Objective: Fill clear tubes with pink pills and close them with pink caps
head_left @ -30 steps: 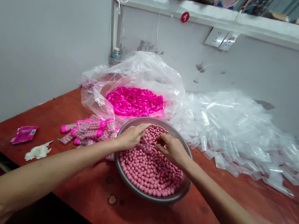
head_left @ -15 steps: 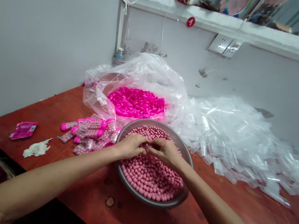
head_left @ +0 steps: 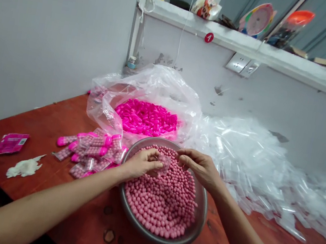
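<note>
Over a metal bowl [head_left: 199, 229] heaped with round pink beads [head_left: 163, 210], my left hand [head_left: 143, 162] is closed on a clear plastic tube [head_left: 163, 164]. The tube's mouth points to the right; how much is inside it I cannot make out. My right hand [head_left: 197, 166] hovers above the bowl's back right part, apart from the tube. Its fingers reach out to the left with the thumb a little below them, and nothing shows between them. Left of the bowl lies a pile of bead-filled tubes [head_left: 95, 150] with bright pink caps.
Behind the bowl a large plastic bag [head_left: 163, 82] holds loose pink caps [head_left: 148, 117]. Many clear empty tubes [head_left: 247, 162] are heaped at the right. A pink packet [head_left: 10, 143] and a white scrap [head_left: 25, 168] lie on the red table [head_left: 56, 120]. An open box stands at the lower left.
My hands were together over the beads; the right has moved away to the right, and the tube in my left hand now shows. The camera view has shifted and tilted slightly.
</note>
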`<state>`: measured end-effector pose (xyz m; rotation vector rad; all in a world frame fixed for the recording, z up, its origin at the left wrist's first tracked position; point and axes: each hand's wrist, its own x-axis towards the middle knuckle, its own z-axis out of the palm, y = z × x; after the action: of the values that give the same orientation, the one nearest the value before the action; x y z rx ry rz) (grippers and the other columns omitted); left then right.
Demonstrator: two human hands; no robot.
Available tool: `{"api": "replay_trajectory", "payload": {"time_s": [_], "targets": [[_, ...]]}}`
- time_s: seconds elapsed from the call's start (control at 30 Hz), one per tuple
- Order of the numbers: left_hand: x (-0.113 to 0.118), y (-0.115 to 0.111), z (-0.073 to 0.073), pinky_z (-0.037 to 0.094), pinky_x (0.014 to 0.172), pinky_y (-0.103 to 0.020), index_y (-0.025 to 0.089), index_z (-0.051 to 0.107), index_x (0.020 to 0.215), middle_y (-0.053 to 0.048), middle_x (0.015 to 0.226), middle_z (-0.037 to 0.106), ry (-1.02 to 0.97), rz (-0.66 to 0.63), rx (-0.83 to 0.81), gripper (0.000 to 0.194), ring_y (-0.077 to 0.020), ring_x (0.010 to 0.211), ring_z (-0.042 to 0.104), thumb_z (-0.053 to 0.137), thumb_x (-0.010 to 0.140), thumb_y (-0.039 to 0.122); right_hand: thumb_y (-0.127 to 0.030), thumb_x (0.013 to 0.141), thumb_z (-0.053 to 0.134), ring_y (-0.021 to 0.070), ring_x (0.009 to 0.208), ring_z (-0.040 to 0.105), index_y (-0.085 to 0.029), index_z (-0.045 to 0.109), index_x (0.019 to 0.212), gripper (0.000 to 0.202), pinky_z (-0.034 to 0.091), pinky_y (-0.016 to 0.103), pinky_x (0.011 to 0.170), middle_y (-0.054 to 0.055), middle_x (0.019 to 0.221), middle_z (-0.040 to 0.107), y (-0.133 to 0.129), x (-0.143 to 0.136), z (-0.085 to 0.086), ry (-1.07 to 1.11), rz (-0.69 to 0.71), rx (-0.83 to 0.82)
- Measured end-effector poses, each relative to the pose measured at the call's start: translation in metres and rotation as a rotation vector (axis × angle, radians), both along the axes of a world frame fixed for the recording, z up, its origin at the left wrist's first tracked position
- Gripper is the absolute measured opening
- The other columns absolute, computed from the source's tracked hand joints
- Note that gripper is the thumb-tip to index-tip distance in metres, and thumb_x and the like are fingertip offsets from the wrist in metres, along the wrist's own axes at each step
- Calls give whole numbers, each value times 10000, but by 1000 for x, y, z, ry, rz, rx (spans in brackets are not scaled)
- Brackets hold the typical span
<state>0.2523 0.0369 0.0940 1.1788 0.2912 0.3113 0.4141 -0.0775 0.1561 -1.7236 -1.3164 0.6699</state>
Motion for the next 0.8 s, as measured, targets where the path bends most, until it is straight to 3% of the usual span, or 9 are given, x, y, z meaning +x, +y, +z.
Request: {"api": "replay_trajectory", "payload": {"time_s": [0.13, 0.27, 0.47, 0.67, 0.73, 0.8], "targets": [[0, 4, 0, 488, 689, -325, 144, 592, 932, -52, 887, 616, 9, 35, 227, 285, -189, 796, 585, 614, 672, 258, -375, 751, 542, 116, 605, 549, -155, 609, 954, 307, 474, 259, 581, 37, 780, 628, 3, 1, -6, -33, 16, -10], [0, 7, -4, 423, 826, -308, 155, 633, 932, -49, 955, 627, -19, 142, 484, 248, -198, 902, 559, 568, 694, 185, -313, 775, 533, 153, 780, 581, -192, 614, 960, 235, 475, 281, 702, 45, 885, 633, 11, -3, -10, -154, 88, 70], [2, 11, -8, 435, 780, -287, 136, 621, 905, -51, 916, 606, -14, 124, 340, 218, -179, 843, 559, 559, 705, 200, -237, 835, 450, 159, 883, 568, -219, 631, 915, 199, 452, 291, 779, 55, 932, 620, 19, -8, -5, -377, 286, 154], [1, 9, -6, 449, 710, -281, 140, 575, 874, -25, 819, 577, -66, 89, 92, 178, -146, 758, 550, 561, 716, 221, -221, 834, 455, 163, 896, 563, -209, 623, 899, 181, 442, 292, 794, 57, 943, 615, 17, -12, -11, -301, 262, 197], [-1, 7, -4, 447, 698, -274, 149, 566, 884, -18, 812, 577, -87, 79, 104, 172, -142, 751, 547, 545, 728, 217, -233, 836, 451, 166, 891, 560, -205, 616, 890, 176, 440, 305, 796, 57, 935, 612, 18, -14, -14, -215, 248, 210], [-5, 6, 0, 435, 706, -265, 153, 583, 883, -20, 824, 590, -82, 88, 242, 159, -147, 770, 545, 527, 741, 199, -224, 831, 457, 162, 874, 552, -195, 606, 865, 156, 436, 306, 789, 55, 917, 605, 20, -19, -14, -161, 249, 185]]}}
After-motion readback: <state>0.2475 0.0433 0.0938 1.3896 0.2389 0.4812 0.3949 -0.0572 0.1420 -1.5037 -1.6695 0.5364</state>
